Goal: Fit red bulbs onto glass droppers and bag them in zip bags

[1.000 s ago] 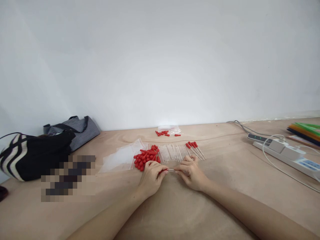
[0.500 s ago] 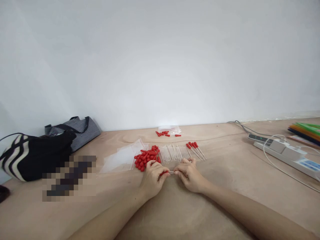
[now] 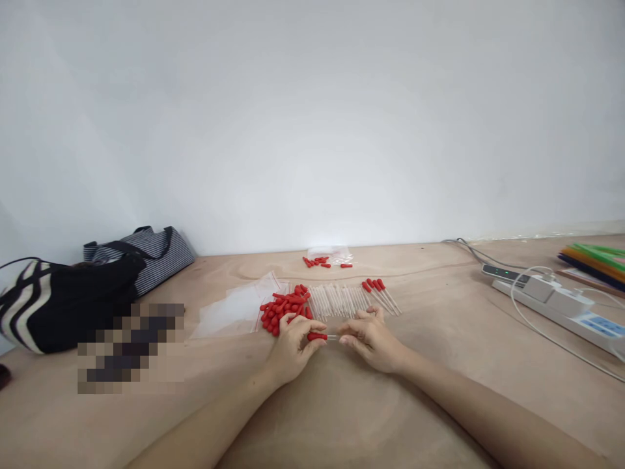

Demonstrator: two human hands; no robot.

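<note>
At the left, overlapping clear bags (image 3: 229, 311) lay flat beside a heap of loose red bulbs (image 3: 287, 307), no tubes showing in them. In front of the heap, the person's left hand (image 3: 294, 342) pinched the red end of a bulbed tube (image 3: 318, 337) between thumb and forefinger. Beyond it lay a row of bare tubes (image 3: 336, 300), side by side. The right hand (image 3: 370, 340) was by the held tube's clear end, thumb and forefinger slightly apart; whether they gripped it could not be told. Past that lay four finished droppers (image 3: 378, 290), so the work seemed at an early stage, most pieces unpaired.

The held tube's long axis ran crosswise, nearly level, bulb leftward and clear end rightward. The four finished ones slanted, bulbs pointing away from the person, tips nearer and rightward.
</note>
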